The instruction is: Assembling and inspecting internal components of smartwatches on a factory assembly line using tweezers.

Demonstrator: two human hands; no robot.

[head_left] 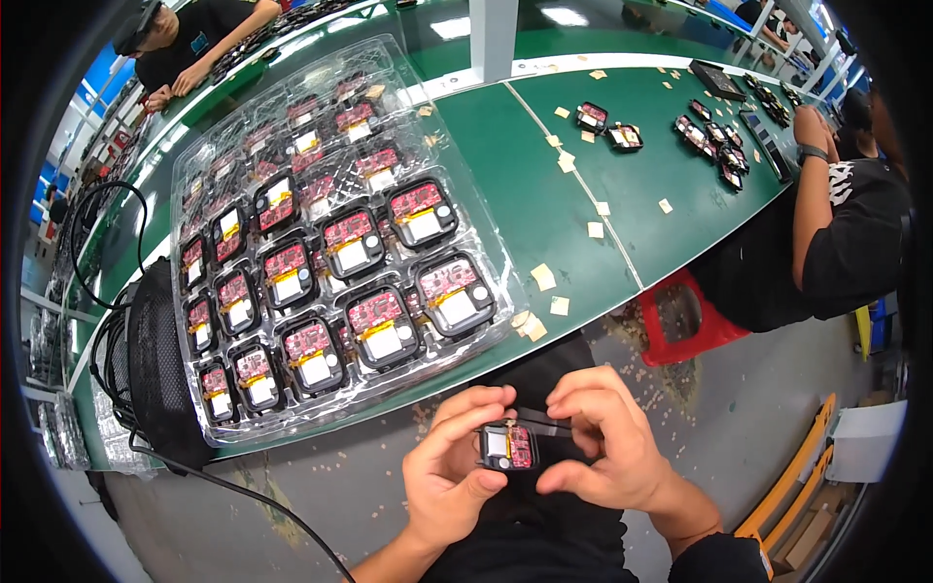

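Over my lap, my left hand [439, 476] grips a small black device housing [521, 447] by its edges, fingers curled behind and thumb along the near side. Its open face is turned up, showing a red circuit board and a pale rectangular part with a yellow strip beside it. From the right, my right hand [622, 452] is curled around a thin dark tool [552, 426], which looks like tweezers and reaches to the housing's upper edge. Its exact tip is too small to make out. Several similar housings fill a clear plastic tray [501, 335] on the green table ahead.
The green table [544, 223] carries scattered yellowish paper squares [542, 277] and loose housings [624, 137]. A black mesh bag [160, 364] and black cable [243, 489] lie at the left. A co-worker [841, 223] sits at the right, near a red stool [671, 340].
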